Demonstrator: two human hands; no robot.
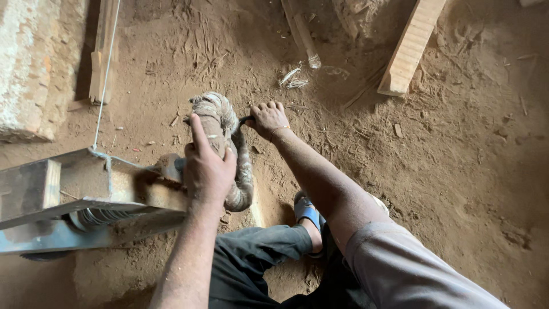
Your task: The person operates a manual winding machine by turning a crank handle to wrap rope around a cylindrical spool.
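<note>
1. Head view, hands: the left hand [207, 166] is laid over the top of a cloth-wrapped handle [226, 146], palm down, index finger stretched forward along it, the rest curled around. The right hand [267, 119] is clenched on a dark lever [245, 121] just beyond the wrapped part. Both hands are loaded; nothing is released.
2. Where the thing is: the handle rises from a metal frame [86, 194] left of the left hand. The wrap curves down and back toward the knee, under the left wrist. A coiled spring [100, 216] is seen inside the frame, below and left of the left hand.
3. Progress, judged: the grip is set with both hands and the machine is manned, so a working stroke seems to be in hand. No product or filled mould can be seen, so what is done and what is left cannot be told.
4. Edges: the frame's steel edges lie touching or just beside the left forearm. A thin cord [106, 74] runs up from the frame, well left of both hands. A block wall [28, 68] closes off the far left.
5. Open room: bare dirt floor [457, 171] is open right of the right arm and ahead of the right hand. A plank [410, 46] lies farther ahead to the right, a stick [303, 34] ahead of the right hand; both well apart from the hands.
6. Near side: little room. The trouser leg [257, 252] and blue sandal [307, 210] sit between and below the forearms, near the wrap's lower end.
</note>
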